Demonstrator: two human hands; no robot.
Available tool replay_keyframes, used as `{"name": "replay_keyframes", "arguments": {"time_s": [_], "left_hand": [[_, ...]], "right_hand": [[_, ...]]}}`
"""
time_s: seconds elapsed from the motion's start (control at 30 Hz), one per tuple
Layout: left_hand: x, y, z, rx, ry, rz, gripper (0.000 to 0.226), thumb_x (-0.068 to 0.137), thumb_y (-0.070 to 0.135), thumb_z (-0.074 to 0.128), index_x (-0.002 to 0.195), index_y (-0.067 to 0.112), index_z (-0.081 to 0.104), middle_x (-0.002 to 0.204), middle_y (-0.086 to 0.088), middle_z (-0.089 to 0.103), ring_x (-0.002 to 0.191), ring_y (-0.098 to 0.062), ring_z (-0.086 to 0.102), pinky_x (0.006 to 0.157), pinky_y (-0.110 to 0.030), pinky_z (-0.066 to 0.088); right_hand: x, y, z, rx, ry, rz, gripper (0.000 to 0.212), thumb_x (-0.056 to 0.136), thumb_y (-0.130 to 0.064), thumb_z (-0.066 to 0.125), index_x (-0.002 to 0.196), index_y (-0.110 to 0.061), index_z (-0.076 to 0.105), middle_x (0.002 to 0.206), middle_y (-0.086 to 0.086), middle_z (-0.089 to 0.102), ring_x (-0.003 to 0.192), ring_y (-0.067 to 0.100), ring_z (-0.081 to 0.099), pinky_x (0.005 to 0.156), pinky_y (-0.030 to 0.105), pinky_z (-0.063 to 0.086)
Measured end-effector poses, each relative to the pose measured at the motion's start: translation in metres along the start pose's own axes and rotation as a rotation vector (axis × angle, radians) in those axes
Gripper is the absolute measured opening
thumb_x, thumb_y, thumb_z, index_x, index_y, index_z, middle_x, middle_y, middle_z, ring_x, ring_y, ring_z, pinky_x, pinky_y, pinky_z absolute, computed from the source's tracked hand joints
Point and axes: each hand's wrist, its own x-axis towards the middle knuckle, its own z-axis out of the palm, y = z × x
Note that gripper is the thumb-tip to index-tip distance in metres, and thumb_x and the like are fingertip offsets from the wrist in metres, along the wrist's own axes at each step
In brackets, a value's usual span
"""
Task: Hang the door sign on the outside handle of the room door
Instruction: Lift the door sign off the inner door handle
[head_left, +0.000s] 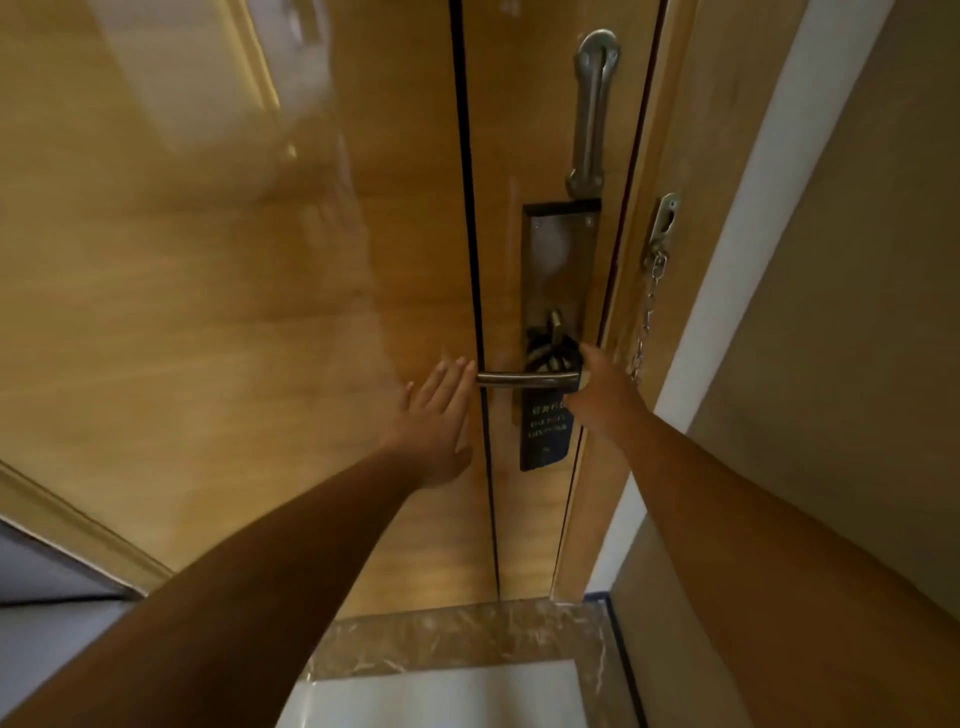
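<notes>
A silver lever handle (524, 379) sticks out of a steel lock plate (558, 260) on the wooden room door (260, 312). A dark blue door sign (543, 434) with pale lettering hangs from the handle and lies flat against the door below it. My right hand (602, 389) is at the handle's base, with its fingers closed on the sign's upper part; the fingertips are hidden. My left hand (439, 410) is spread flat against the door, its fingertips touching the handle's free end.
A steel swing guard (592, 114) is mounted above the lock plate. A security chain (649, 312) hangs on the door frame to the right. A beige wall (831, 312) stands at the right. A marble threshold (457, 639) lies below the door.
</notes>
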Motion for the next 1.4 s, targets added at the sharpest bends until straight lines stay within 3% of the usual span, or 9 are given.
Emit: {"name": "replay_keyframes", "arguments": {"time_s": [0.23, 0.4, 0.53, 0.67, 0.83, 1.03, 1.1, 1.2, 1.4], "left_hand": [[0.025, -0.003, -0.002, -0.032, 0.047, 0.042, 0.093, 0.085, 0.036, 0.052, 0.146, 0.021, -0.017, 0.159, -0.001, -0.011, 0.143, -0.019, -0.011, 0.114, -0.049, 0.005], [0.021, -0.003, -0.003, -0.091, 0.040, 0.052, 0.090, 0.087, 0.031, 0.053, 0.147, 0.019, -0.013, 0.160, -0.003, -0.010, 0.144, -0.018, -0.010, 0.117, -0.049, 0.005], [0.021, -0.011, -0.017, -0.053, 0.041, 0.137, 0.088, 0.087, 0.030, 0.055, 0.149, 0.016, -0.007, 0.160, -0.004, -0.010, 0.144, -0.019, -0.010, 0.117, -0.049, 0.006], [0.012, -0.028, -0.025, -0.023, 0.022, 0.178, 0.088, 0.089, 0.033, 0.053, 0.148, 0.018, -0.011, 0.159, -0.003, -0.013, 0.143, -0.019, -0.012, 0.117, -0.050, 0.006], [-0.005, -0.067, -0.034, -0.005, -0.053, 0.135, 0.089, 0.089, 0.030, 0.053, 0.147, 0.019, -0.013, 0.160, -0.003, -0.011, 0.144, -0.020, -0.010, 0.116, -0.052, 0.009], [-0.011, -0.095, -0.042, -0.035, -0.098, 0.137, 0.086, 0.090, 0.028, 0.052, 0.148, 0.019, -0.011, 0.161, -0.003, -0.007, 0.144, -0.019, -0.003, 0.117, -0.049, 0.010], [-0.012, -0.093, -0.048, -0.110, -0.082, 0.144, 0.082, 0.091, 0.025, 0.051, 0.149, 0.020, -0.006, 0.161, -0.005, 0.003, 0.144, -0.023, 0.011, 0.114, -0.046, 0.021], [-0.008, -0.089, -0.058, -0.282, 0.074, 0.194, 0.068, 0.093, 0.020, 0.050, 0.150, 0.019, 0.012, 0.149, -0.013, 0.036, 0.121, -0.033, 0.046, 0.091, -0.044, 0.046], [0.033, -0.044, -0.059, -0.274, 0.179, 0.274, 0.046, 0.089, 0.030, 0.055, 0.132, 0.019, 0.044, 0.119, -0.014, 0.058, 0.099, -0.033, 0.058, 0.071, -0.037, 0.044]], "right_hand": [[0.029, 0.020, 0.005, 0.177, 0.009, 0.171, 0.046, 0.081, 0.002, 0.057, 0.121, -0.016, 0.045, 0.118, 0.012, 0.056, 0.098, 0.030, 0.058, 0.071, 0.036, 0.050], [0.020, 0.029, 0.012, 0.110, 0.031, 0.123, 0.006, 0.083, -0.016, 0.065, 0.087, -0.017, 0.060, 0.073, 0.001, 0.060, 0.073, 0.023, 0.061, 0.074, 0.039, 0.053], [0.013, 0.025, 0.010, 0.004, 0.085, 0.156, 0.021, 0.087, -0.022, 0.061, 0.067, -0.017, 0.058, 0.059, 0.004, 0.058, 0.062, 0.026, 0.060, 0.062, 0.030, 0.047], [0.013, 0.017, 0.000, -0.167, 0.058, 0.191, 0.020, 0.087, -0.017, 0.058, 0.068, -0.012, 0.056, 0.067, 0.006, 0.059, 0.067, 0.026, 0.060, 0.059, 0.030, 0.047], [0.002, 0.000, -0.016, -0.187, 0.069, 0.133, 0.009, 0.085, -0.014, 0.061, 0.078, -0.008, 0.065, 0.081, 0.018, 0.067, 0.078, 0.035, 0.065, 0.077, 0.047, 0.054], [-0.025, -0.052, 0.011, -0.167, -0.125, -0.002, 0.016, 0.085, -0.020, 0.061, 0.070, -0.025, 0.062, 0.074, 0.006, 0.065, 0.072, 0.022, 0.064, 0.063, 0.033, 0.048], [-0.022, -0.076, 0.040, -0.237, -0.200, -0.094, 0.018, 0.086, -0.025, 0.060, 0.069, -0.029, 0.060, 0.071, -0.002, 0.061, 0.071, 0.014, 0.059, 0.058, 0.027, 0.040], [-0.017, -0.085, 0.066, -0.231, -0.358, -0.125, 0.013, 0.084, -0.026, 0.064, 0.071, -0.026, 0.064, 0.073, -0.007, 0.065, 0.069, 0.008, 0.065, 0.052, 0.020, 0.042], [-0.051, -0.008, 0.015, -0.059, -0.380, 0.118, 0.006, 0.087, -0.030, 0.062, 0.089, -0.026, 0.066, 0.088, -0.003, 0.072, 0.074, 0.004, 0.071, 0.060, 0.019, 0.055]]}}
